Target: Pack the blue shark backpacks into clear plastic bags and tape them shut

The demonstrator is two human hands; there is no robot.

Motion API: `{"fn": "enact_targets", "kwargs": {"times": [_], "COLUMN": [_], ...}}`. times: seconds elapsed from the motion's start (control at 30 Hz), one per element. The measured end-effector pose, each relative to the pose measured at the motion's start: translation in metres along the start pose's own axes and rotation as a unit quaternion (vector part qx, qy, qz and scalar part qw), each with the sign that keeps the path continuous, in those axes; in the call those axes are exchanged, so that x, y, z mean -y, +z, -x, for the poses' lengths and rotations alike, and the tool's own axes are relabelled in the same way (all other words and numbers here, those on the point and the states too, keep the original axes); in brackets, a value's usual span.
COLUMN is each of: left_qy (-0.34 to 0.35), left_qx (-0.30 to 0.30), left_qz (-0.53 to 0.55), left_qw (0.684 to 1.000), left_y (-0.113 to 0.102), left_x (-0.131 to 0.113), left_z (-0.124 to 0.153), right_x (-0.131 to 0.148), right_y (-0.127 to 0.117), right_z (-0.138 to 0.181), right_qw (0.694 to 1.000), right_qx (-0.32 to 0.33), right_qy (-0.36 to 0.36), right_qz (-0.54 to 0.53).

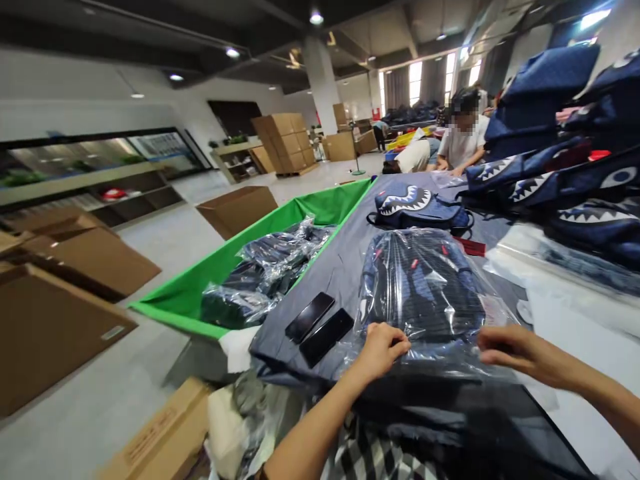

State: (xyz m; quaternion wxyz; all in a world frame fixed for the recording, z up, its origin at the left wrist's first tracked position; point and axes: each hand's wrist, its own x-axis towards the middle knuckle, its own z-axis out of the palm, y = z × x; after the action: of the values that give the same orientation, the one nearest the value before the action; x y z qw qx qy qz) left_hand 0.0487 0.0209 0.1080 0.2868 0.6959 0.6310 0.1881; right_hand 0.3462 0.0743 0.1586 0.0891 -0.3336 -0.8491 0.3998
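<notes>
Both hands grip the near edge of a plastic-bagged backpack (423, 287) on the grey desk (340, 267): left hand (383, 350) pinching the bag's 7 o'clock corner, right hand (515, 350) at 5 o'clock; two phones (320, 327) lie at its 9 o'clock.

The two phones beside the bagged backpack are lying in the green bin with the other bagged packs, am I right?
Not quite. In the head view the two phones lie on the grey table cover, just left of the bagged backpack that both hands hold by its near edge. The green bin holds only bagged packs.
</notes>
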Motion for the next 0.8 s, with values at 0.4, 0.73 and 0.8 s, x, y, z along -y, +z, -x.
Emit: {"fn": "enact_targets", "kwargs": {"times": [0.4, 0.73, 0.8], "left_qy": [0.019, 0.109, 0.098], "left_qx": [-0.01, -0.036, -0.056], "left_qz": [0.035, -0.005, -0.038], "left_qw": [0.999, 0.993, 0.993], "left_y": [0.006, -0.012, -0.021], "left_x": [0.005, 0.014, 0.023], "left_z": [0.001, 0.03, 0.041], "right_x": [0.0, 0.013, 0.009], "right_y": [-0.022, 0.024, 0.021], "right_z": [-0.077, -0.07, -0.074], "right_qw": [0.951, 0.951, 0.955], "right_qx": [0.026, 0.075, 0.076], "right_qy": [0.099, 0.092, 0.079], "right_qz": [0.292, 0.285, 0.277]}}
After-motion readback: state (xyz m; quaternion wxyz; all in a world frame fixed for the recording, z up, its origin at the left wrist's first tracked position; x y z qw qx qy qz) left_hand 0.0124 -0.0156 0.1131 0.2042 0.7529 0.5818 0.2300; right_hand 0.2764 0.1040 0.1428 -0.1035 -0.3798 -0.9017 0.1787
